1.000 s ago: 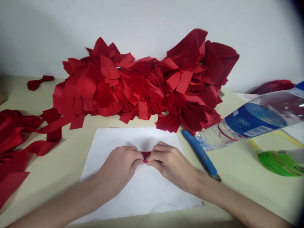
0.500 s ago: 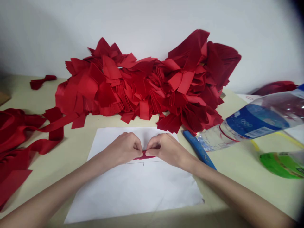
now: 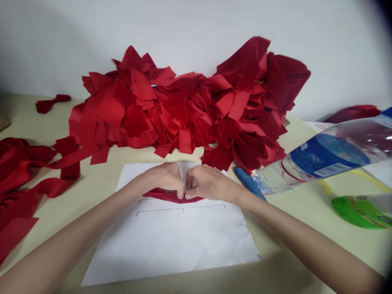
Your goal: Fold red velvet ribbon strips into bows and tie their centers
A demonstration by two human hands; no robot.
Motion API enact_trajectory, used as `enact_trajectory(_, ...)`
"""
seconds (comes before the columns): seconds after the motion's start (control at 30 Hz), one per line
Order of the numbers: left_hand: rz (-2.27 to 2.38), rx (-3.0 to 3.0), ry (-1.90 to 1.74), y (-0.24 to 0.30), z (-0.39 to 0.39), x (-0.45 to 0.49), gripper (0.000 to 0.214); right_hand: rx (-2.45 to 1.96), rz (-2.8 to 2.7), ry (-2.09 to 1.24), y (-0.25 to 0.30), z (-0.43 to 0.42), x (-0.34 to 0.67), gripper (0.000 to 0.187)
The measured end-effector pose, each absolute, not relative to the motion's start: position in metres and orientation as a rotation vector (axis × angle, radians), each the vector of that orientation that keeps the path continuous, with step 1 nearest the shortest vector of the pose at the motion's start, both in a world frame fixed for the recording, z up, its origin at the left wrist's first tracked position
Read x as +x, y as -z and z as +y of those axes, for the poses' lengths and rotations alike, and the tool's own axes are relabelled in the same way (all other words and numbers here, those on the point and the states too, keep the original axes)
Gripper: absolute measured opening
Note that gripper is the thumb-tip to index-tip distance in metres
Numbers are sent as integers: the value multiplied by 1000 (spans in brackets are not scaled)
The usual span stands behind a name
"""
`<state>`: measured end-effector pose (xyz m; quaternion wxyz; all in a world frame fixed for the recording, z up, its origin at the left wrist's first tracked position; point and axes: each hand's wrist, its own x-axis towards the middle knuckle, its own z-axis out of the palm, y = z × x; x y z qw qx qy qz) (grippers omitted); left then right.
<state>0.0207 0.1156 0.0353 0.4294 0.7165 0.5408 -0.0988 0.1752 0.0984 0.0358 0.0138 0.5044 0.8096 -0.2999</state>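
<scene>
A folded red fabric strip (image 3: 171, 197) curves under my fingertips near the top of a white paper sheet (image 3: 190, 249). My left hand (image 3: 162, 179) and my right hand (image 3: 210, 183) meet at the middle, pinching the strip between thumbs and fingers. The hands hide its central part. Just below the strip, thin drawn lines (image 3: 180, 209) form a long bracket shape on the paper. A large heap of cut red fabric pieces (image 3: 183, 110) rises just beyond the sheet.
Long red fabric strips (image 3: 24, 171) lie at the left, with a small red piece (image 3: 50, 103) behind them. At the right are a long blue object (image 3: 248, 182), a tilted plastic water bottle (image 3: 324, 159), a green roll (image 3: 361, 211) and dark red cloth (image 3: 352, 113).
Both hands have moved up the sheet, toward the heap, carrying the red strip. The strip now shows wider below my fingers, and the drawn lines lie uncovered beneath it.
</scene>
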Motion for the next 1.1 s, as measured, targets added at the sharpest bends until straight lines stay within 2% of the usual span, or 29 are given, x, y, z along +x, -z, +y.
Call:
enact_trajectory(0.13,1373,1847,215,-37,111,21,19,1550,2586,841,-34,94,177,18)
enact_trajectory(0.27,1395,1977,36,-34,88,15,20,1541,2767,736,-22,76,183,17)
enact_trajectory(0.5,1378,2335,-295,-13,43,7,23,1312,3154,194,-2,49,190,14)
enact_trajectory(0.63,1186,2720,-457,2,36,-1,26,1071,3280,-29,1,49,194,25)
enact_trajectory(0.7,1075,2857,-468,7,35,-5,27,941,3348,-85,2,51,197,28)
enact_trajectory(0.87,875,3055,-373,6,36,-12,25,678,3357,-186,2,52,206,20)
enact_trajectory(1.1,847,3094,-359,-1,35,-11,22,619,3313,-137,-6,55,209,19)
